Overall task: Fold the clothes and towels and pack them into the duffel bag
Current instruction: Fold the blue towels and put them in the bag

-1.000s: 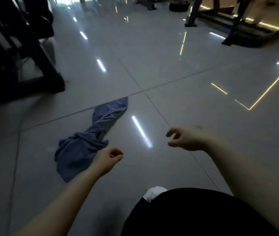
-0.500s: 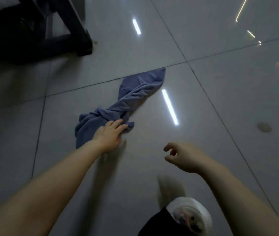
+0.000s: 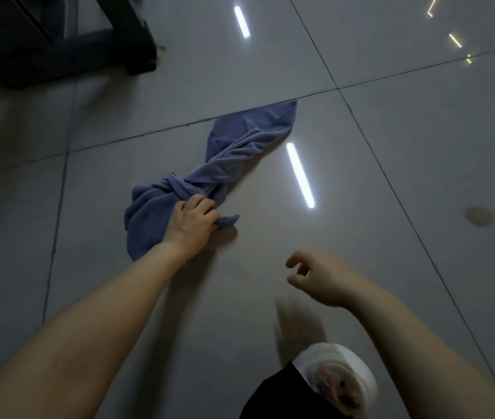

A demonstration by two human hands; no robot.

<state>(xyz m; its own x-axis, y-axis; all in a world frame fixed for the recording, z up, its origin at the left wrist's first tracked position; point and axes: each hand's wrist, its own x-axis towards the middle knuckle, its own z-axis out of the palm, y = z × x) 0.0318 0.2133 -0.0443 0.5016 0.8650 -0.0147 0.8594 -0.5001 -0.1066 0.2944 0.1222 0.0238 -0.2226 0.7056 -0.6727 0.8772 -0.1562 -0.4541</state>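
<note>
A crumpled blue towel [image 3: 234, 155] lies twisted on the glossy grey tile floor, stretching from the centre toward the upper right. My left hand [image 3: 190, 226] presses down on its bunched lower end, fingers curled into the fabric. My right hand [image 3: 318, 278] hovers above bare floor to the right of the towel, fingers loosely apart and holding nothing. No duffel bag is in view.
A dark metal frame base [image 3: 89, 46] stands on the floor at the upper left. My white shoe [image 3: 340, 379] and dark trouser leg [image 3: 273, 397] show at the bottom. Ceiling lights reflect off the tiles [image 3: 300, 173].
I have bent down toward the floor. My left hand reached forward onto the towel and closed its fingers into the fabric. My right hand stayed free beside it.
</note>
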